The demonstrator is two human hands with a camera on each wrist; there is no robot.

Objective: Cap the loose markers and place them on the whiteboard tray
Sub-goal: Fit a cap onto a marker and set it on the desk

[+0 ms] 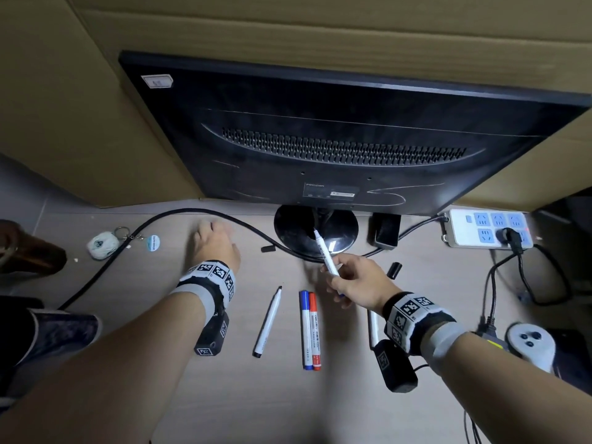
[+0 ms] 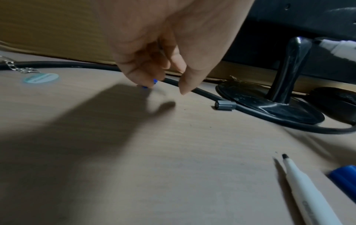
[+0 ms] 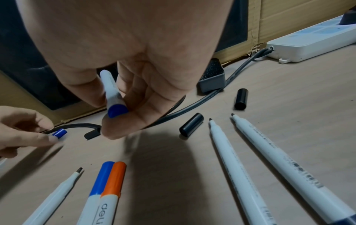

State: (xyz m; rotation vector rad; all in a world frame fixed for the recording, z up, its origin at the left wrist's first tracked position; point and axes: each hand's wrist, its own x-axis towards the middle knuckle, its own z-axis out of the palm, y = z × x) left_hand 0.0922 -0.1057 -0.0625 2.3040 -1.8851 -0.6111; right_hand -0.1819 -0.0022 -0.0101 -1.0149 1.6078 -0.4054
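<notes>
My right hand (image 1: 334, 275) grips a white marker (image 1: 324, 251) with a blue rear end (image 3: 117, 111), its bare tip pointing up toward the monitor stand. At the far left, by the cable, my left hand (image 1: 213, 225) pinches a small blue cap (image 3: 60, 132) against the desk; the cap (image 2: 155, 81) peeks out under the fingertips. One uncapped marker (image 1: 268, 320) lies left of a capped blue marker (image 1: 304, 328) and a capped orange marker (image 1: 314, 330). Two more uncapped markers (image 3: 231, 159) (image 3: 279, 152) lie at the right. Three black caps (image 3: 191, 126) (image 3: 240, 99) (image 3: 92, 134) lie loose.
A black monitor (image 1: 336, 139) on a round stand (image 1: 315, 232) fills the back of the desk, with a thick cable (image 1: 105, 264) looping past it. A power strip (image 1: 490, 232) and an eraser box (image 1: 386, 233) sit at the right, keys (image 1: 102, 245) at the left.
</notes>
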